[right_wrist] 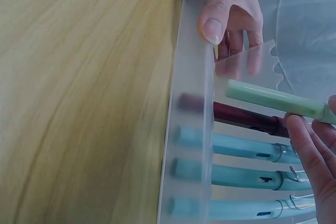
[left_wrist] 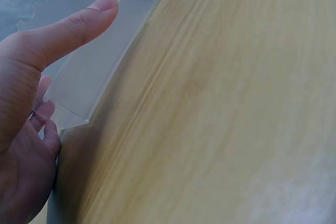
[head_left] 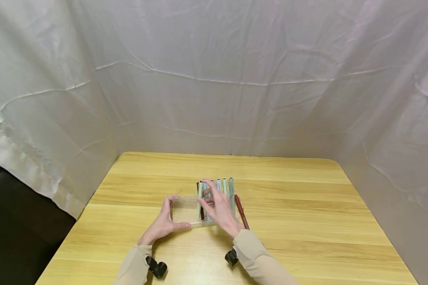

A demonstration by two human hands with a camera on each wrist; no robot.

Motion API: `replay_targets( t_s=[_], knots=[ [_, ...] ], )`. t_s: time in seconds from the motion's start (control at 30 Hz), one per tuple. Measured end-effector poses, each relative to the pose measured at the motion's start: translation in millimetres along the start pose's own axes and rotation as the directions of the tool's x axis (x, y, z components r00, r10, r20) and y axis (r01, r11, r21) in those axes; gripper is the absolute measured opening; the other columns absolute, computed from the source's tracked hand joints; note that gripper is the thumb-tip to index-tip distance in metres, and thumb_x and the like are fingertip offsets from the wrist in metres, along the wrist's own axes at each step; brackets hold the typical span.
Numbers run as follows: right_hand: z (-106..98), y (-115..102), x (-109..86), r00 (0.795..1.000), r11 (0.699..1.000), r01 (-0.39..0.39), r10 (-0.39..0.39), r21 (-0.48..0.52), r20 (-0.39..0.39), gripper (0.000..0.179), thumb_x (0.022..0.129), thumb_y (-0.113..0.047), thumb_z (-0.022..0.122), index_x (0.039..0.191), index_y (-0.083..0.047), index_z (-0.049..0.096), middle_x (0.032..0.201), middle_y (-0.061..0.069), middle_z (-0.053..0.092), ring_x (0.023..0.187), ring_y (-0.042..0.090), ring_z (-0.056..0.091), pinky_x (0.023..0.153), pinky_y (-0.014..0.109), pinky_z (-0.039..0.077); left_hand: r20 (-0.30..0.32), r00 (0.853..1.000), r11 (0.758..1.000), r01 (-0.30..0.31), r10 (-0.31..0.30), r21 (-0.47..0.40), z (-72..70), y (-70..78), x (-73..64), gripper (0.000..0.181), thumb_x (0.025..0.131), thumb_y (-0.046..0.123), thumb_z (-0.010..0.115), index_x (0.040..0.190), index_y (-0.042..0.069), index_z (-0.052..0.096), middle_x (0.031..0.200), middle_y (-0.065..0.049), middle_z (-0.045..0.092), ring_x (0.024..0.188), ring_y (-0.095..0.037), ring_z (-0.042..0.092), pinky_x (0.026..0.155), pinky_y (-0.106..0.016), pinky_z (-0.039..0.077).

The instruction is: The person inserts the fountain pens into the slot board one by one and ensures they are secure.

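Note:
A translucent plastic pen tray (head_left: 184, 211) lies on the table with several pens side by side across it. My left hand (head_left: 165, 219) grips its left end, thumb (left_wrist: 79, 30) on the near wall and fingers round the far side. Over the tray, my right hand (head_left: 219, 208) pinches a light green pen (right_wrist: 275, 99), whose free end hangs above the tray floor. Just beneath it lies a dark red pen (right_wrist: 244, 117). Blue pens (right_wrist: 241, 145) with metal clips follow to the right, partly hidden by my right hand in the head view.
Outside the tray, at its right end, another dark red pen (head_left: 241, 211) lies slanted on the wooden table (head_left: 299, 221). Pale curtains (head_left: 214, 111) hang behind the table and along both sides. A dark surface (head_left: 18, 221) shows at the left.

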State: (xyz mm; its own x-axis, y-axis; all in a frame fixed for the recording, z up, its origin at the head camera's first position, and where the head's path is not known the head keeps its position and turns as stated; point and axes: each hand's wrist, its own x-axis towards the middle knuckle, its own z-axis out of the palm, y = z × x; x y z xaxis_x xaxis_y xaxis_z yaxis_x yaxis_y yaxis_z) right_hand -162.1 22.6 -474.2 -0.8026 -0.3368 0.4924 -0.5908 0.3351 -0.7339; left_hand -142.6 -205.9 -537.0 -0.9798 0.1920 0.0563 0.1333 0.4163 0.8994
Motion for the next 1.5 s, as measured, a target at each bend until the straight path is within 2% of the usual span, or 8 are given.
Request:
replay_targets(
  t_s=[0.17,0.37,0.57,0.77,0.97,1.23,1.5],
  knots=[
    [3,-1,-0.3,1.0,0.999,0.024,-0.024,-0.028,0.008,0.056,0.094,-0.011,0.07,0.144,-0.012,0.043,0.097,0.015,0.072,0.074,0.023,0.076,0.068,0.015,0.06,0.004,1.0,1.0,0.004,-0.004,-0.001,0.1,-0.7,0.1,0.1,0.07,0.027,0.093,0.143,0.01,0.028,0.153,-0.022,0.027,0.151,-0.045,0.02,0.125,-0.066,0.016],
    [6,1,-1.3,0.999,1.0,-0.007,0.008,-0.016,0.05,0.058,0.094,-0.011,0.069,0.146,-0.016,0.042,0.101,0.016,0.072,0.077,0.022,0.075,0.071,0.017,0.061,0.015,1.0,1.0,0.007,-0.007,-0.006,-0.2,-0.3,0.1,0.1,0.071,0.028,0.092,0.144,0.009,0.026,0.154,-0.022,0.025,0.152,-0.045,0.018,0.125,-0.067,0.015],
    [8,1,-2.1,0.998,0.999,-0.019,0.021,-0.03,0.067,0.059,0.094,-0.01,0.069,0.147,-0.015,0.042,0.102,0.016,0.071,0.078,0.022,0.075,0.072,0.017,0.061,0.02,0.999,0.999,0.04,-0.04,-0.023,-1.0,1.0,-0.5,0.102,0.069,0.027,0.093,0.144,0.011,0.026,0.156,-0.021,0.023,0.154,-0.046,0.013,0.126,-0.065,0.012],
    [9,0,-2.2,0.997,0.999,0.004,0.0,-0.046,0.072,0.059,0.093,-0.009,0.07,0.146,-0.012,0.044,0.101,0.017,0.073,0.077,0.022,0.075,0.07,0.017,0.061,0.014,0.999,0.999,0.043,-0.043,-0.033,-1.1,1.8,-0.9,0.103,0.068,0.025,0.094,0.144,0.01,0.026,0.156,-0.02,0.024,0.154,-0.044,0.014,0.126,-0.064,0.012],
    [11,1,-2.7,0.997,0.997,0.019,-0.013,-0.076,0.079,0.059,0.092,-0.009,0.071,0.145,-0.015,0.045,0.097,0.013,0.075,0.075,0.018,0.074,0.07,0.018,0.061,0.01,0.999,0.999,0.036,-0.035,-0.038,-0.8,2.4,-1.1,0.102,0.068,0.025,0.094,0.143,0.01,0.027,0.156,-0.02,0.025,0.154,-0.043,0.015,0.126,-0.064,0.012],
    [12,2,-3.2,0.996,0.994,0.034,-0.026,-0.101,0.084,0.059,0.091,-0.01,0.072,0.145,-0.01,0.046,0.094,0.01,0.075,0.074,0.016,0.073,0.069,0.018,0.06,0.012,0.999,0.999,0.038,-0.038,-0.035,-0.2,2.1,-1.0,0.102,0.068,0.026,0.094,0.144,0.01,0.027,0.157,-0.02,0.024,0.154,-0.043,0.015,0.126,-0.064,0.011],
    [15,4,-3.4,0.993,0.986,0.094,-0.083,-0.136,0.088,0.059,0.089,-0.007,0.075,0.142,-0.009,0.049,0.089,0.008,0.075,0.072,0.015,0.072,0.066,0.016,0.06,0.022,0.999,0.998,0.035,-0.034,-0.05,-0.9,1.9,-1.0,0.102,0.069,0.025,0.093,0.144,0.009,0.026,0.157,-0.019,0.024,0.155,-0.043,0.013,0.127,-0.064,0.009]
  ],
)
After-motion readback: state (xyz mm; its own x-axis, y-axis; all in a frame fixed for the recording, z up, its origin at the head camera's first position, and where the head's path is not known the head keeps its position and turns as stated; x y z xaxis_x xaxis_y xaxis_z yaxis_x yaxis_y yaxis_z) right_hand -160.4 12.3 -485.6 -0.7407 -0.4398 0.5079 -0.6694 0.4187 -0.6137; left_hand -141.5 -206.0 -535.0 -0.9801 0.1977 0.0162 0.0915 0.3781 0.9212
